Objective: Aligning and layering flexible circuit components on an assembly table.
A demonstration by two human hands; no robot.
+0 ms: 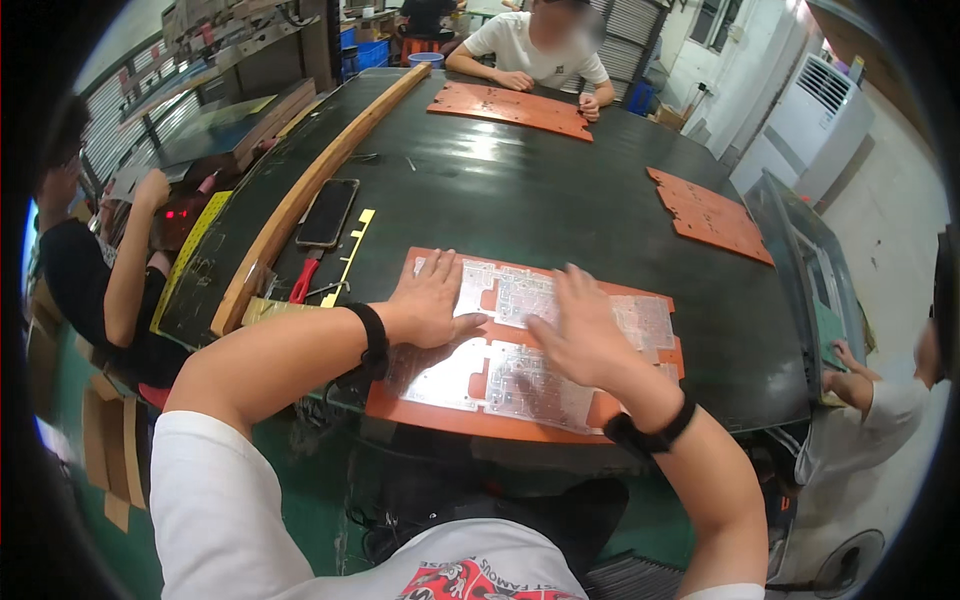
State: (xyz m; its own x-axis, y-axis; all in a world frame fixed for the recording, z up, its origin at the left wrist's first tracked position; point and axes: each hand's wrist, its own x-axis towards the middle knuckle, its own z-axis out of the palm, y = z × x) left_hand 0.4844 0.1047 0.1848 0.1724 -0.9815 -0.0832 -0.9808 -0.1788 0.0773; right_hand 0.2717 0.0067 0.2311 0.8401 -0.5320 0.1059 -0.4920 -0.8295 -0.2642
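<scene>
An orange board [395,405] lies at the near edge of the dark table. Thin, shiny silver-clear sheets [540,385] with fine printed patterns and notched cutouts cover much of it. My left hand [428,302] rests on the upper left of the sheets, palm down, fingers stretched out and thumb pointing right. Over the upper middle, my right hand [582,328] is open, its fingers pointing away and its thumb spread to the left. Whether its palm presses on the sheets I cannot tell. Neither hand grips anything.
A long wooden bar [325,175] runs along the table's left side. Beside it lie a phone [328,212], a red-handled tool [303,282] and a yellow strip [352,250]. More orange boards lie at the far side [510,108] and right [708,212]. Other people sit around the table.
</scene>
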